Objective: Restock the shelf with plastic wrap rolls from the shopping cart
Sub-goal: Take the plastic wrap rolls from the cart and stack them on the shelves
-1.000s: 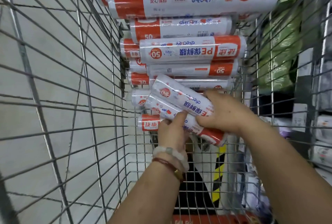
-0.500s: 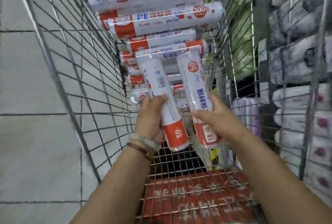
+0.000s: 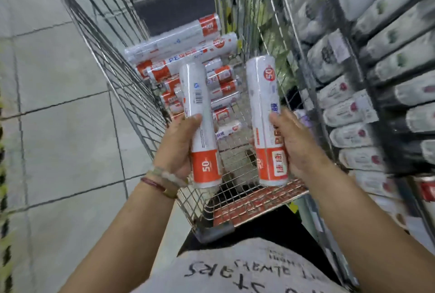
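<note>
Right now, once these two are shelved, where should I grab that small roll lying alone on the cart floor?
Grip the small loose roll around its middle, reaching down from above: it lies flat on the cart's wire floor, apart from the stack, so its long sides look free.

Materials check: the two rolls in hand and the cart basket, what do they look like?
Left roll and right roll: glossy printed plastic film wrapper, white with orange end bands; highlights run along their length. Contents can't be seen.
Cart: bare metal wire grid, silvery and slightly shiny, probably plated steel.
</note>
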